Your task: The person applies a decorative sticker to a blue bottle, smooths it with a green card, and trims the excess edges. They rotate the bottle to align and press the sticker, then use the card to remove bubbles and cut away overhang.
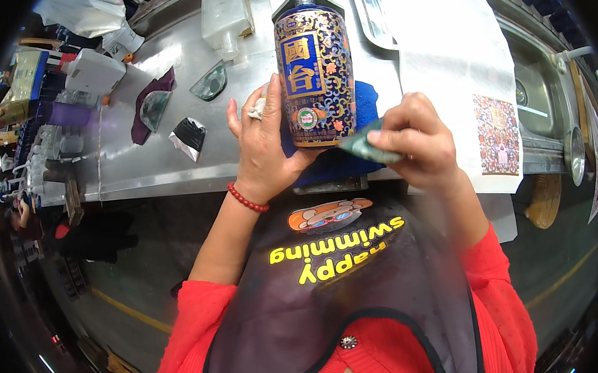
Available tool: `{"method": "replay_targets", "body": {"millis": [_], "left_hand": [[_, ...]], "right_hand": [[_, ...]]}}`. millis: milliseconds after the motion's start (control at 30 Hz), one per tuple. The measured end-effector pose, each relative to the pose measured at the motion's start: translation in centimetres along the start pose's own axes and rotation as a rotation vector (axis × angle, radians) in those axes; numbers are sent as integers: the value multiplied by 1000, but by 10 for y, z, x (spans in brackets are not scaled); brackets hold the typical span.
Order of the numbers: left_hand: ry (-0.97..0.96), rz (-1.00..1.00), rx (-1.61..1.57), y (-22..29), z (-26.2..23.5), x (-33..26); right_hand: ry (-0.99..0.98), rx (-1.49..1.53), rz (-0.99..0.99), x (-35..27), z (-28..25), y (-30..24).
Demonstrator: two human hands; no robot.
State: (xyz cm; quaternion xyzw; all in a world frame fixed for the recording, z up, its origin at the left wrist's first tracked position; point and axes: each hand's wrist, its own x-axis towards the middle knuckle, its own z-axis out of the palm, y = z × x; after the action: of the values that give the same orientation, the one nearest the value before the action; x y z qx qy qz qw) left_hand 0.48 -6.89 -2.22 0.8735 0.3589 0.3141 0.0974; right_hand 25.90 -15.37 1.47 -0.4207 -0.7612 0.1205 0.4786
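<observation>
A dark blue bottle (336, 66) with a gold and coloured floral pattern and a framed label stands out in the middle, its neck pointing away from me. My left hand (262, 133) grips it along its left side and lower end, with white wrapping on one finger. Between the fingers and thumb of my right hand (420, 136) is a green, translucent, flat scraper (365, 147). The scraper's tip is at the bottle's lower right edge; whether it touches cannot be made out. Beneath the bottle lies a blue cloth (368, 105).
On the metal table (131, 160) at left lie two more green scrapers (209, 82), a purple cloth (143, 114) and a black-and-white scrap (189, 137). A clear bottle (223, 18) lies behind. At right are a patterned sheet (496, 134) on white paper, a tray (372, 8) and a sink (543, 65).
</observation>
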Motion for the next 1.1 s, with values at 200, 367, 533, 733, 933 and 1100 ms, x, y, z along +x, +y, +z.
{"method": "replay_targets", "body": {"millis": [200, 367, 533, 733, 933, 1100], "left_hand": [[-27, -10, -88, -10, 7, -4], [-17, -8, -132, -6, 4, 1], [-5, 79, 76, 7, -18, 12], [13, 33, 5, 9, -16, 10], [-109, -216, -627, -7, 0, -1], [-103, -253, -619, -3, 6, -2]], "right_hand": [[-133, -25, -51, -14, 1, 9], [39, -24, -66, -5, 3, 6], [-38, 47, -123, 4, 2, -4], [-72, -86, -180, 3, 15, -13], [41, -210, -121, 1, 16, -11], [-58, -137, -178, 3, 16, -14]]}}
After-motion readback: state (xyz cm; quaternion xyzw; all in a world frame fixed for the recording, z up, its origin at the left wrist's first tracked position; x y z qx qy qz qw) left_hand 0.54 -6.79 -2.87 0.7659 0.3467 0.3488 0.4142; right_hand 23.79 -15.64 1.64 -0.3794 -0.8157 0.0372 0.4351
